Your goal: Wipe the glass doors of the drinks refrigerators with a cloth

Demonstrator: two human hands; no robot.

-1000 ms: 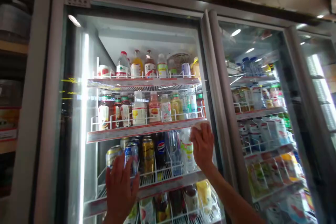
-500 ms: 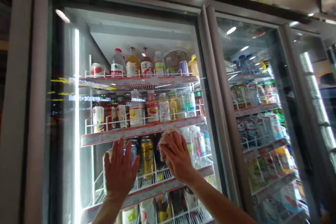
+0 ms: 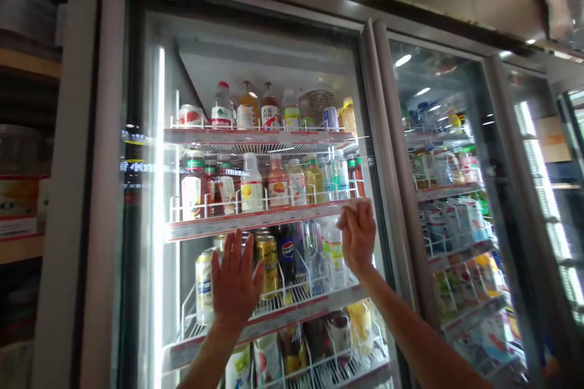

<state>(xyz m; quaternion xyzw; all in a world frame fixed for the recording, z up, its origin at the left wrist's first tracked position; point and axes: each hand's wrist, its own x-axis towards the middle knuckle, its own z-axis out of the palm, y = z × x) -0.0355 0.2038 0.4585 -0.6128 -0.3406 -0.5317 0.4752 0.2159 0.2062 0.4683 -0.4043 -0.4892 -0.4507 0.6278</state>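
A closed glass door (image 3: 255, 30) of a drinks fridge stands before me. My left hand (image 3: 235, 285) is held up flat with fingers spread, against or just in front of the glass at the level of the cans. Higher and to the right, my right hand (image 3: 359, 237) is closed on a crumpled pale cloth (image 3: 362, 203) near the door's right side. Most of the cloth is hidden by the fingers. Behind the glass, a gold can (image 3: 269, 264) and a dark Pepsi bottle (image 3: 286, 252) show between my hands.
Bottles crowd the second shelf (image 3: 255, 217) inside. A grey door frame (image 3: 387, 152) separates this door from another glass-fronted fridge (image 3: 449, 164) on the right. Shelving (image 3: 22, 249) with goods stands at the left.
My right hand has moved right and upward with the cloth, towards the door's right edge. The whole view has shifted left, so more shelving shows; my left hand stays flat and spread.
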